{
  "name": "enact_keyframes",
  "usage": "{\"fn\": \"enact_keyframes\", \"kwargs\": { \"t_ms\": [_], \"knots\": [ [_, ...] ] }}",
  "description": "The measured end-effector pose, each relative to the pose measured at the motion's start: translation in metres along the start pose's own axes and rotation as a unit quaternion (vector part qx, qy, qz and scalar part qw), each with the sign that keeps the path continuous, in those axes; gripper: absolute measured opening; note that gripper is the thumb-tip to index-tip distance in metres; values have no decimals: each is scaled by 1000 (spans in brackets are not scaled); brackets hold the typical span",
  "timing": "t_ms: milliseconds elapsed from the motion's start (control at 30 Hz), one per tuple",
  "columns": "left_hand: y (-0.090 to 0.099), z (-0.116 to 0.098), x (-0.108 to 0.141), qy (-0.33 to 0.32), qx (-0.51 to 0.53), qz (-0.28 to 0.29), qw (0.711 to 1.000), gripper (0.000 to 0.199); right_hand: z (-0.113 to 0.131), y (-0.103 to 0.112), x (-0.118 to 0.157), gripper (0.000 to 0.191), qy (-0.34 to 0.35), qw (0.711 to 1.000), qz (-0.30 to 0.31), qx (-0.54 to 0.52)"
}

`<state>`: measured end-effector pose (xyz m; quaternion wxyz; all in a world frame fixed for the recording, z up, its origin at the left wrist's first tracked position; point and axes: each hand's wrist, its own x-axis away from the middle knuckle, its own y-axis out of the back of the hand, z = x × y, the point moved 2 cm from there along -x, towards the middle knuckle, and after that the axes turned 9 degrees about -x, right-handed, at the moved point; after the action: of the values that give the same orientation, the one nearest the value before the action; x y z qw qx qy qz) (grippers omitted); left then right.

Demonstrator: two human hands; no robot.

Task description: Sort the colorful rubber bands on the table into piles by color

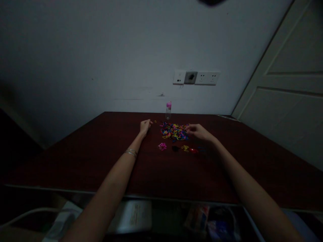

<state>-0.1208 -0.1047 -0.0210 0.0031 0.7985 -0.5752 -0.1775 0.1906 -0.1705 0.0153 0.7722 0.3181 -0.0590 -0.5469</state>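
Observation:
A pile of small rubber bands (174,131) in many colours lies in the middle of the dark red table. My right hand (199,131) reaches to the pile's right edge with thumb and fingers pinched together. Whatever may be between those fingertips is too small to make out. To the left of the pile, my left hand (145,126) rests on the table, its fingers curled in and nothing visible in them. Nearer me, sorted by colour, are pink bands (162,146), black bands (175,148), yellow bands (185,148), red bands (193,151) and faint blue bands (202,149).
A clear bottle with a pink cap (168,111) stands behind the pile. One yellow band (155,121) lies apart near my left hand. Wall sockets (196,77) are above the table (101,151). Below its front edge, an open drawer holds a white box (136,215) and packets.

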Motion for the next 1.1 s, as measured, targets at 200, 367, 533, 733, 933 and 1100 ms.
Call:
{"fn": "enact_keyframes", "kwargs": {
  "t_ms": [200,367,533,733,933,1100],
  "knots": [
    [-1,3,-1,-23,-2,29,999,30,43,-38,10,21,0,989,145,-20],
    [-4,4,-1,-28,-31,42,998,30,55,-57,16,26,7,972,231,-38],
    [-5,0,1,-43,-82,57,994,27,51,-52,14,25,7,979,202,-18],
    [-10,-4,7,-76,-199,105,971,25,27,-28,7,21,8,994,105,6],
    [-15,-9,14,-201,-300,104,927,24,5,-9,3,20,-23,998,43,38],
    [-14,-10,21,-206,-317,166,911,23,-14,0,1,22,-41,998,12,42]
  ]
}}
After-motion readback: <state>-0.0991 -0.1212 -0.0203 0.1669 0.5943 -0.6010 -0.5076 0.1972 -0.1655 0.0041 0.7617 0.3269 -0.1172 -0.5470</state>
